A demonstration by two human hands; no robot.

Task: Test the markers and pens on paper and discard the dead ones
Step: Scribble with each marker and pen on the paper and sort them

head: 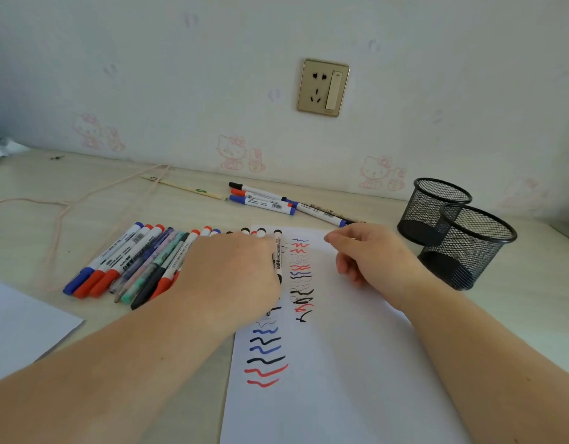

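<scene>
Markers (pixel 139 262) lay in a row left of the paper (pixel 334 363), long axes running away from the person, directly under the nearer left hand (pixel 232 277), spread flat on them, while the right hand (pixel 369 257) hovered loosely curled, holding nothing.

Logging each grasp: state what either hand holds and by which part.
Right hand holds nothing. Left hand lies over the marker row; whether it grips any cannot be told.

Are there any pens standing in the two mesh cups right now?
No, both black mesh cups show only their dark bottoms, and the pens lie on the desk.
</scene>
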